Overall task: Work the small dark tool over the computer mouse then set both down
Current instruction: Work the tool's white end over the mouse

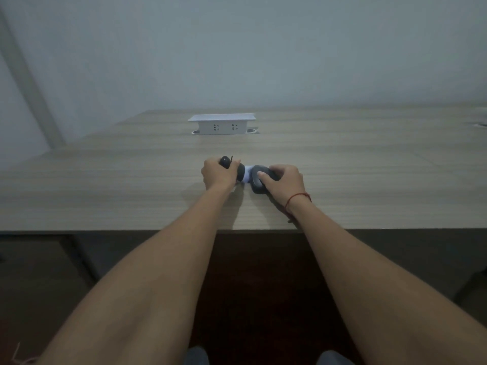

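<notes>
My left hand point(217, 175) is closed around a small dark tool point(226, 162) whose rounded black end sticks out above my fist; a whitish tip of it point(248, 174) points right and meets the mouse. The dark grey computer mouse point(258, 180) rests on the wooden table point(369, 167), gripped from the right by my right hand point(283, 180), thumb laid on its top. Most of the tool's body is hidden inside my fist. A red string circles my right wrist.
A white socket box point(222, 124) stands on the table behind my hands, with cable holes on both sides. The table's front edge point(105, 230) runs across below my wrists. Another cable hole point(481, 124) sits at the far right. A wall rises behind the table.
</notes>
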`<state>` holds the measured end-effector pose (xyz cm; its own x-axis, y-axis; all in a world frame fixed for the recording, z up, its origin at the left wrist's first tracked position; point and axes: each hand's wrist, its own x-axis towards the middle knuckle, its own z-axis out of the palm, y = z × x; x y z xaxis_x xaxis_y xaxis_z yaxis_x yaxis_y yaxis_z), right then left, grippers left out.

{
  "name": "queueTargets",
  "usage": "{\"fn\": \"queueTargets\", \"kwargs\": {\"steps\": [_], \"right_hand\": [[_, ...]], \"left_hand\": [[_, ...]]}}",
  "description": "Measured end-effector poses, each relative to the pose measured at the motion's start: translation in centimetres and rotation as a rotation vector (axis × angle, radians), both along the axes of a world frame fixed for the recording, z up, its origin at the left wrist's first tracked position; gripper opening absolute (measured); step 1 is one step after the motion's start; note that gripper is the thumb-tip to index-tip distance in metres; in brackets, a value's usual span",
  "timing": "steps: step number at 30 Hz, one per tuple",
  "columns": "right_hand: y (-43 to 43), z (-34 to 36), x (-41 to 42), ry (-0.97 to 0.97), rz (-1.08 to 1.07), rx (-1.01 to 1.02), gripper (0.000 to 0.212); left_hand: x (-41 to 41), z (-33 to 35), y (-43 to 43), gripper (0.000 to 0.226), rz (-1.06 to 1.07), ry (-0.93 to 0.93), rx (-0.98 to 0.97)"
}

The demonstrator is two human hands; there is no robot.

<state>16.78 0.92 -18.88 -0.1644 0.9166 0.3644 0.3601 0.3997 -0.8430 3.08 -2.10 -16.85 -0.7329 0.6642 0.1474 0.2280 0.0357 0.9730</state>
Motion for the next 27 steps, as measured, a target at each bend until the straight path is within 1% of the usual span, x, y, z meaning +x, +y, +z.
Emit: {"fn": "queueTargets", "kwargs": {"steps": [2,5,7,10,11,12,15,17,20,21,23,25,26,27], "right_hand": [[0.2,0.0,-0.1,-0.007,0.018,-0.011,0.039],[0.4,-0.2,-0.4,-0.016,0.036,-0.001,0.032],[0.5,-0.4,-0.6,-0.048,0.043,0.005,0.045],[0.5,-0.6,-0.7,-0.183,0.074,0.014,0.075],[0.6,-0.7,-0.8,-0.237,0.08,0.023,0.082],[0.7,-0.8,-0.8,-0.267,0.08,0.032,0.083],[0.8,-0.9,-0.9,-0.226,0.069,0.031,0.073],[0.7,-0.8,-0.9,-0.193,0.069,0.02,0.066],[0.5,-0.6,-0.7,-0.195,0.083,0.018,0.055],[0.5,-0.5,-0.7,-0.195,0.088,0.02,0.055],[0.7,-0.4,-0.6,-0.195,0.083,0.033,0.057],[0.8,-0.4,-0.6,-0.193,0.081,0.043,0.058],[0.9,-0.4,-0.6,-0.19,0.085,0.048,0.055],[1.0,-0.5,-0.6,-0.189,0.087,0.047,0.053]], "left_hand": [[-0.1,-0.1,0.1,0.025,0.024,0.08,0.002],[-0.8,-0.5,-0.2,0.027,0.012,0.27,0.007],[-1.1,-0.7,-0.6,0.029,0.004,0.327,0.054],[-1.5,-0.4,-1.2,0.03,0.08,0.273,0.15],[-1.6,-0.4,-1.4,0.027,0.081,0.277,0.166],[-1.6,-0.5,-1.6,0.025,0.047,0.323,0.155],[-1.6,-1.1,-1.6,0.022,-0.102,0.522,0.015],[-1.4,-0.8,-1.5,0.021,-0.071,0.535,0.007],[-0.5,0.2,-1.3,0.023,-0.029,0.478,0.145],[-0.2,0.3,-1.2,0.024,-0.05,0.496,0.144],[-0.2,0.4,-0.9,0.028,-0.072,0.567,0.04],[-0.8,0.4,-0.9,0.031,-0.008,0.656,-0.097],[-1.1,0.5,-1.0,0.03,0.016,0.704,-0.107],[-1.1,0.6,-1.0,0.028,0.019,0.726,-0.07]]}}
